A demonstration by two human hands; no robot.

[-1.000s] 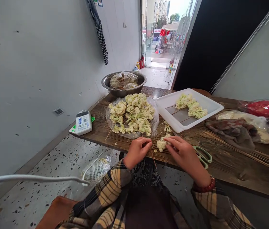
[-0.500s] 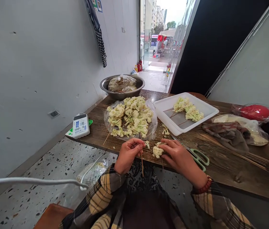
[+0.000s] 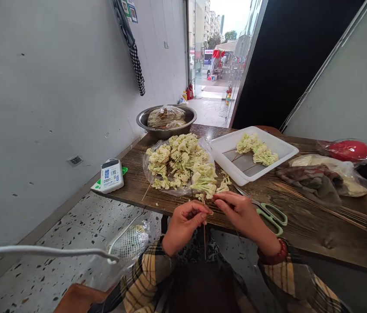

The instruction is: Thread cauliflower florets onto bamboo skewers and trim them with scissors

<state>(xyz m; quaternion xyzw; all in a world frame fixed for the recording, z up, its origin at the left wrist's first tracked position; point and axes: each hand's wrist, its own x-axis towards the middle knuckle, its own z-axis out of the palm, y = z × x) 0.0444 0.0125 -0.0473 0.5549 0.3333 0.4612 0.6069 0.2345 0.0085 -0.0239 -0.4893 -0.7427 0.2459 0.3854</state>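
My left hand (image 3: 187, 226) is closed in a pinch on a thin wooden skewer (image 3: 205, 243), which points down past the table edge. A small pale bit shows at its fingertips. My right hand (image 3: 243, 219) is beside it, thumb and fingers drawn together close to the skewer's upper part; what they pinch is hidden. Just beyond the fingertips lie cauliflower florets (image 3: 203, 177), stems toward me, at the front of a heap of cauliflower (image 3: 183, 154) on a clear plastic bag (image 3: 147, 171). A smaller floret (image 3: 224, 184) lies to the right of them.
A white tray (image 3: 284, 150) holds skewered cauliflower (image 3: 251, 145). Green-handled scissors (image 3: 276, 213) lie by my right wrist, with loose skewers (image 3: 346, 213) and a cloth (image 3: 313, 184) further right. A metal basin (image 3: 140, 119) stands behind; a white device (image 3: 110, 176) sits at the left corner.
The floret under my right hand is gone from that spot, and more cauliflower shows at the heap's front right. My left hand has shifted right and toward me with the skewer.
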